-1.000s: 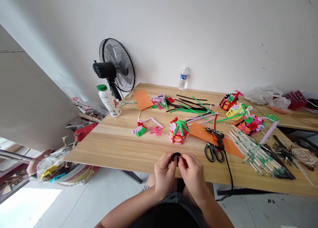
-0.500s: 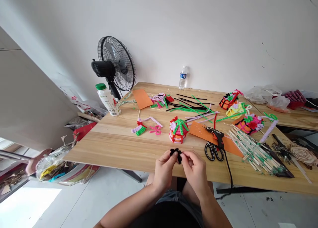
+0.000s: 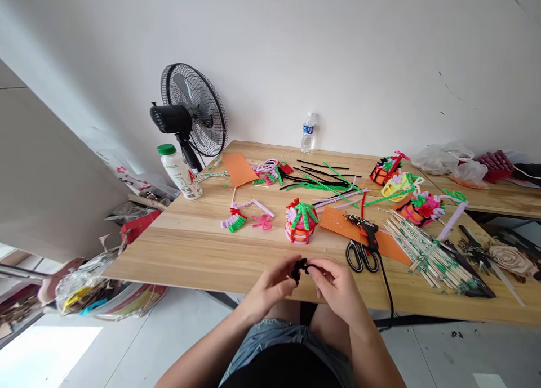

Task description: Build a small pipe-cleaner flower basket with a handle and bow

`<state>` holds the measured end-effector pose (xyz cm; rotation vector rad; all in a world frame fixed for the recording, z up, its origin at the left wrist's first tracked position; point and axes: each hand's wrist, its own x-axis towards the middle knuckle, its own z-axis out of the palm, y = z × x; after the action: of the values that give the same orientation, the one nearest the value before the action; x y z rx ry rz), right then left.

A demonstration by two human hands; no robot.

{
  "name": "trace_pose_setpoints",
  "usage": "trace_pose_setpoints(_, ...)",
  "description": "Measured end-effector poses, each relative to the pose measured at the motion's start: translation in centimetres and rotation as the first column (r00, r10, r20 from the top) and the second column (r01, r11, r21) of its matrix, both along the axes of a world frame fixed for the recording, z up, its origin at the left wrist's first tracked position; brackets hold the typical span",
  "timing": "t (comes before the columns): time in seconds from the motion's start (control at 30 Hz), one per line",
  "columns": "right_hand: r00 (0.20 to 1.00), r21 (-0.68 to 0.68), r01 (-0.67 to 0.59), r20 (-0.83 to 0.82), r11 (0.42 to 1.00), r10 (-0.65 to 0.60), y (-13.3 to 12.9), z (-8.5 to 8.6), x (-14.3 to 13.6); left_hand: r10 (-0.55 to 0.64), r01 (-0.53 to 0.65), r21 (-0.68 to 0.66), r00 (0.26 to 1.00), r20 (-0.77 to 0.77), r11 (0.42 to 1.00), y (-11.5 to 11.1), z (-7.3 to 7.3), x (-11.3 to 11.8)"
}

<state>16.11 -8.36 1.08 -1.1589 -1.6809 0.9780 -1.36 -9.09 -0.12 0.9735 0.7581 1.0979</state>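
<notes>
Blk. fuzzy piece (image 3: 297,268): held btwn. L hand (image 3: 273,284) and R hand (image 3: 333,281), fingertips pinched, above table (image 3: 190,258) edge nr. lap. Risk: loops could be bent or dropped if pinch is loosened.

The surface (image 3: 177,247) is coloured in pale brown with streaked wood grain. At the near edge, a small twisted piece (image 3: 297,270) is seen in solid black. The small basket (image 3: 301,223) is striped in green, red, orange, pink and lilac. At left, a white bottle (image 3: 180,173) is topped in green.
</notes>
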Motion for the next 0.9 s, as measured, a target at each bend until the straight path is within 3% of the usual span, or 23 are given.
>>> trace_pose_setpoints(0.1,0.995,0.023,-0.073,0.064,0.997,0.072,0.2,0.5,0.1,-0.058,0.057,-0.011,0.989,-0.133,0.998,0.5,1.2,-0.7)
trace_pose_setpoints(0.2,0.998,0.0,-0.054,0.042,0.999,0.054,0.4,0.6,0.0,-0.124,0.123,-0.021,0.959,-0.253,0.992,0.9,1.6,-0.2)
trace_pose_setpoints(0.4,0.991,0.049,-0.108,0.087,0.993,0.104,0.2,0.5,0.3,-0.161,0.157,-0.037,0.971,-0.179,0.987,0.9,0.6,0.7)
trace_pose_setpoints(0.6,0.972,0.186,-0.085,0.231,0.979,0.041,-0.1,1.3,0.5,-0.152,0.149,-0.032,0.962,-0.229,0.988,0.9,0.2,0.5)
trace_pose_setpoints(0.7,0.968,0.337,-0.081,0.251,0.938,-0.007,-0.4,1.4,-0.3,-0.067,0.084,0.042,0.947,-0.314,0.996,0.7,0.1,0.7)
trace_pose_setpoints(0.83,0.926,0.6,0.021,0.29,0.8,-0.241,-1.3,0.7,-2.0,0.199,-0.122,0.21,0.897,-0.395,0.97,0.0,-0.3,1.5)
trace_pose_setpoints(0.9,0.907,0.658,0.023,0.303,0.752,-0.293,-1.7,0.5,-2.4,0.265,-0.187,0.23,0.886,-0.38,0.955,-0.3,-0.4,1.8)
